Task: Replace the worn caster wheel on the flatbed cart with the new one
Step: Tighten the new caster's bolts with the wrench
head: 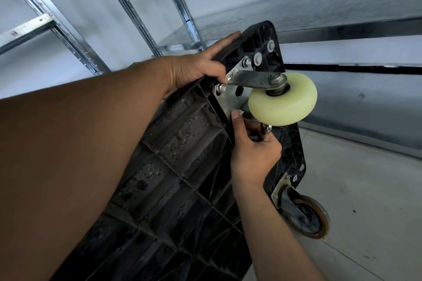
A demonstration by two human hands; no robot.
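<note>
Before steel shelving [127, 4], a flatbed cart [182, 139] stands tipped up, ribbed underside to the camera. The mounting plate [229, 100] of the pale new caster wheel [283, 102] already sits at the cart's top corner with nuts showing at two plate corners, so the swap looks mostly done, with the hidden lower fasteners probably left to tighten. The left hand [196, 68] clamps the cart's upper edge, while the right hand [253, 155] curls around a dark tool [260, 131] of unclear kind just below the wheel, thumb touching the plate; a brown-rimmed caster [306, 217] sits at the lower corner.
</note>
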